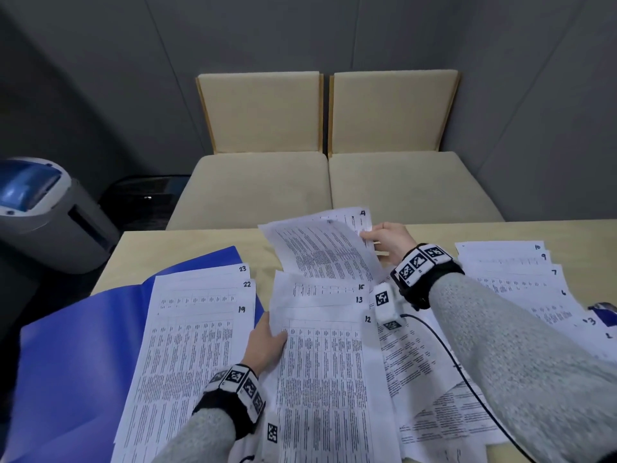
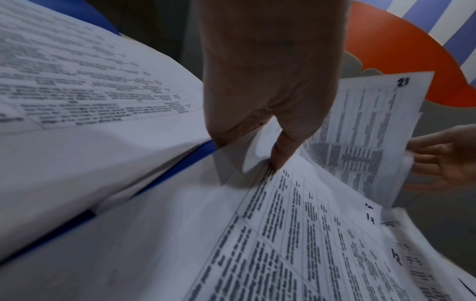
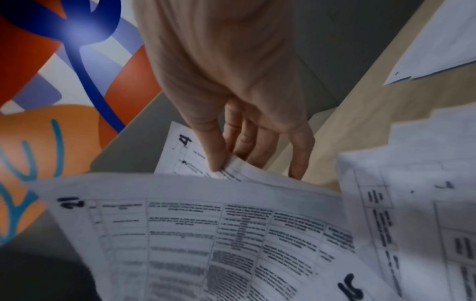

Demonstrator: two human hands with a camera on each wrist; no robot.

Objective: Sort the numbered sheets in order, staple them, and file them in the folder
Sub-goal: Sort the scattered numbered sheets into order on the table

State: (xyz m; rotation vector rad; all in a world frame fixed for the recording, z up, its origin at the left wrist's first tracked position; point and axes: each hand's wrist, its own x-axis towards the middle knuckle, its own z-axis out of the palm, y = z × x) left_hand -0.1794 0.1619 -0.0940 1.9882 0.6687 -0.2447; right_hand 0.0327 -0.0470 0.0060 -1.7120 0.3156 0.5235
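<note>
Numbered printed sheets cover the table. My right hand [image 1: 370, 237] [image 3: 231, 163] holds sheet 21 [image 1: 324, 252] [image 2: 360, 132] [image 3: 206, 234] lifted by its right edge above the far middle of the table, with sheet 4 [image 1: 354, 218] [image 3: 177, 148] just behind it. My left hand [image 1: 272, 332] [image 2: 247, 152] pinches the left edge of the middle pile [image 1: 320, 362] showing 15, 13 and 12, thumb on top. The open blue folder [image 1: 83, 329] lies at the left, and sheets 23, 22 and 19 [image 1: 193, 329] rest on it.
A fan of sheets numbered 10 down to 2 [image 1: 521, 272] lies at the right. Part of a blue object [image 1: 601, 312] shows at the right edge. A black cable [image 1: 447, 355] crosses the near-right papers. A grey machine [image 1: 43, 212] and beige seats [image 1: 327, 182] stand beyond the table.
</note>
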